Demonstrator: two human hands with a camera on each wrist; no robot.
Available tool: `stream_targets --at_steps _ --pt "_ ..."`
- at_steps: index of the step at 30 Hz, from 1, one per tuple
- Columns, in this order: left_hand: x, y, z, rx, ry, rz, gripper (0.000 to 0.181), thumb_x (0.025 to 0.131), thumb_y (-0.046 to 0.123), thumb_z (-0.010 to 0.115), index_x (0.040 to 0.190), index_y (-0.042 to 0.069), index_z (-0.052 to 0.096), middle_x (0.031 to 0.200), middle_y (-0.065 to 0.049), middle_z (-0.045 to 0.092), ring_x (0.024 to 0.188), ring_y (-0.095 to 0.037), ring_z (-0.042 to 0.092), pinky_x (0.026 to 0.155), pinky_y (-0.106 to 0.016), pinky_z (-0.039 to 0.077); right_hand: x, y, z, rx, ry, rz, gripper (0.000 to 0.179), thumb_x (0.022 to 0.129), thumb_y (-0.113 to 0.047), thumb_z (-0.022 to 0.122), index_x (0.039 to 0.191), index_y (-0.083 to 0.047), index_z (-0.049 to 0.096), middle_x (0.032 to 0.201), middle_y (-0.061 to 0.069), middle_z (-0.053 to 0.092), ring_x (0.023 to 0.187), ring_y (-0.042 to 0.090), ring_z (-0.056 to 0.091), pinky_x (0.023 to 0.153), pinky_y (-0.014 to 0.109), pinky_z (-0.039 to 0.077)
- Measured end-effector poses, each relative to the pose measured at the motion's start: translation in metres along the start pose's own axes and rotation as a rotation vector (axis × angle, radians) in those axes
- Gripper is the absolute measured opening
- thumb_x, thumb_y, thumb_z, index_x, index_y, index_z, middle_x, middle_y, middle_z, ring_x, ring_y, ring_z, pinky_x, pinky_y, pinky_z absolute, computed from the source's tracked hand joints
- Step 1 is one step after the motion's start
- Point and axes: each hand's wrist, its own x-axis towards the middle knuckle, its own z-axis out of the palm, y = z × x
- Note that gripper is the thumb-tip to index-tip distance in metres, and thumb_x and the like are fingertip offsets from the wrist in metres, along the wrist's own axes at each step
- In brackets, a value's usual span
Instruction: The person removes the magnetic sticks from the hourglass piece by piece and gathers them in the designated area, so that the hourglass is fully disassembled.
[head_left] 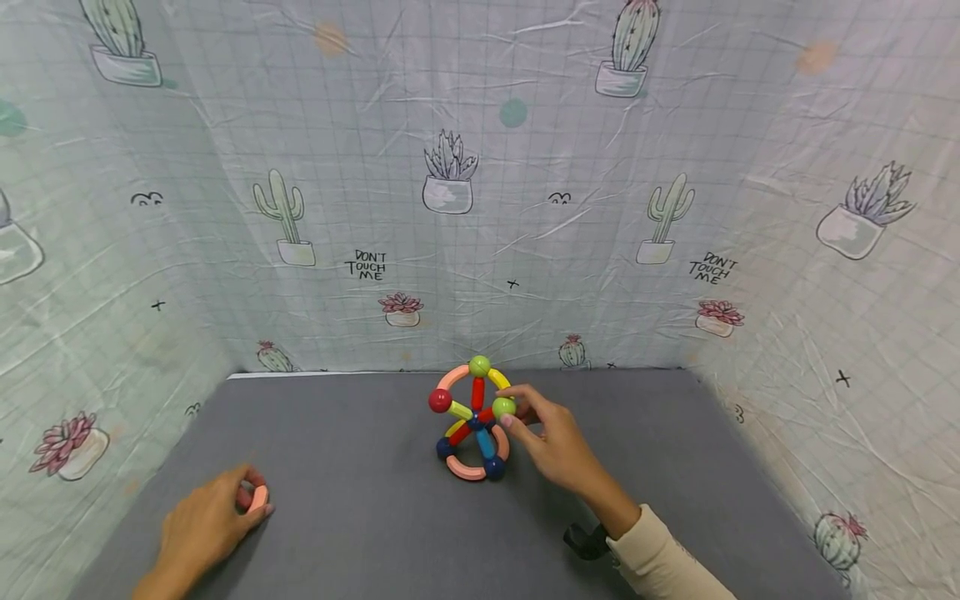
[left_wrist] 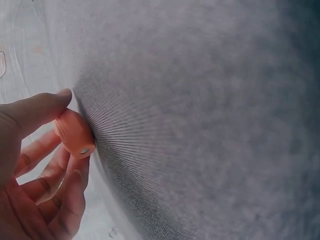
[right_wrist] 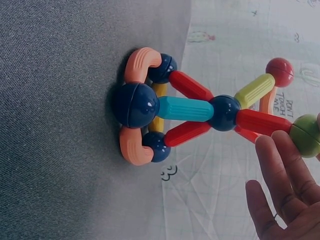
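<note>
On the grey table stands a structure of magnetic rods and balls. Its navy centre ball (right_wrist: 223, 113) joins red, blue and yellow-green rods, above a base of navy balls and curved rods. My right hand (head_left: 558, 437) pinches the green ball (head_left: 504, 407) on its right side between thumb and index finger. A second green ball (head_left: 479, 366) tops the structure and a red ball (head_left: 440, 401) sits at its left. At the left of the table, my left hand (head_left: 206, 521) holds a curved salmon rod (left_wrist: 75, 132) between thumb and fingers, close to the tabletop.
A pale cloth printed with cacti (head_left: 450, 179) hangs behind the table (head_left: 352, 483) and on both sides. A black strap (head_left: 585, 542) hangs by the right wrist, beside a beige sleeve (head_left: 667, 558).
</note>
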Motion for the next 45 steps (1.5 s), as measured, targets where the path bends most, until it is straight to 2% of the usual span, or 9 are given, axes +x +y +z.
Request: stream_targets --at_steps 4,9,12,15,22,29,34,40,45 --pt "0.0 0.0 0.002 0.006 0.005 0.02 0.025 0.089 0.034 0.083 0.108 0.021 0.074 0.086 0.011 0.073 0.072 -0.009 0.064 0.058 -0.035 0.045 0.0 0.0 0.0 -0.002 -0.003 -0.003 0.032 0.108 -0.033 0.063 0.139 -0.034 0.061 0.101 -0.005 0.072 0.098 0.01 0.071 0.093 0.034 0.059" --pt "0.005 0.017 0.004 0.011 0.133 0.123 0.036 0.084 0.032 0.09 0.113 0.015 0.074 0.091 0.002 0.072 0.077 -0.017 0.064 0.061 -0.037 0.046 0.001 0.0 0.001 -0.004 0.005 -0.011 0.032 0.108 -0.033 0.064 0.139 -0.033 0.061 0.1 -0.008 0.071 0.098 0.009 0.071 0.096 0.039 0.06" --pt "0.012 0.039 0.004 0.009 0.199 0.172 0.037 0.083 0.032 0.09 0.112 0.015 0.075 0.092 -0.001 0.069 0.079 -0.02 0.062 0.063 -0.038 0.046 0.001 0.001 0.002 0.0 0.009 -0.019 0.032 0.108 -0.032 0.064 0.139 -0.033 0.061 0.101 -0.007 0.071 0.097 0.009 0.071 0.096 0.041 0.06" --pt "0.02 0.067 0.003 -0.019 0.228 0.21 0.032 0.086 0.031 0.088 0.112 0.017 0.076 0.094 -0.003 0.07 0.083 -0.022 0.064 0.066 -0.041 0.049 0.001 0.002 0.003 0.005 0.009 -0.024 0.032 0.107 -0.031 0.065 0.139 -0.033 0.061 0.102 -0.006 0.072 0.096 0.009 0.071 0.094 0.04 0.06" --pt "0.041 0.129 0.002 -0.132 0.166 0.263 0.027 0.097 0.037 0.079 0.119 0.021 0.074 0.107 -0.003 0.071 0.094 -0.022 0.066 0.077 -0.046 0.055 0.001 0.001 0.006 0.022 0.023 0.005 0.034 0.106 -0.029 0.067 0.139 -0.033 0.061 0.1 -0.006 0.07 0.093 0.009 0.07 0.093 0.036 0.06" --pt "0.051 0.177 0.005 -0.24 0.151 0.334 0.034 0.097 0.037 0.079 0.126 0.021 0.071 0.115 -0.003 0.069 0.101 -0.021 0.065 0.084 -0.044 0.055 0.001 -0.001 0.007 0.03 0.03 0.026 0.036 0.106 -0.028 0.068 0.14 -0.034 0.06 0.102 -0.005 0.07 0.095 0.01 0.072 0.093 0.036 0.06" --pt "0.053 0.205 0.004 -0.299 0.197 0.397 0.042 0.093 0.033 0.084 0.129 0.018 0.071 0.116 -0.002 0.068 0.103 -0.019 0.065 0.085 -0.041 0.057 0.001 -0.001 0.008 0.031 0.034 0.026 0.037 0.105 -0.027 0.069 0.141 -0.033 0.06 0.103 -0.006 0.071 0.095 0.01 0.072 0.093 0.037 0.06" --pt "0.05 0.23 0.003 -0.301 0.271 0.444 0.047 0.088 0.035 0.089 0.129 0.019 0.072 0.114 -0.002 0.065 0.104 -0.018 0.061 0.082 -0.038 0.055 0.0 0.0 0.007 0.024 0.029 0.025 0.043 0.102 -0.025 0.074 0.141 -0.032 0.06 0.104 -0.005 0.071 0.093 0.013 0.072 0.093 0.043 0.061" --pt "0.048 0.246 0.005 -0.309 0.315 0.502 0.044 0.086 0.031 0.091 0.125 0.019 0.075 0.11 -0.002 0.065 0.101 -0.016 0.056 0.077 -0.034 0.052 0.0 0.003 0.005 -0.003 0.016 0.013 0.048 0.1 -0.015 0.075 0.143 -0.029 0.059 0.105 -0.002 0.072 0.093 0.012 0.072 0.092 0.036 0.061"
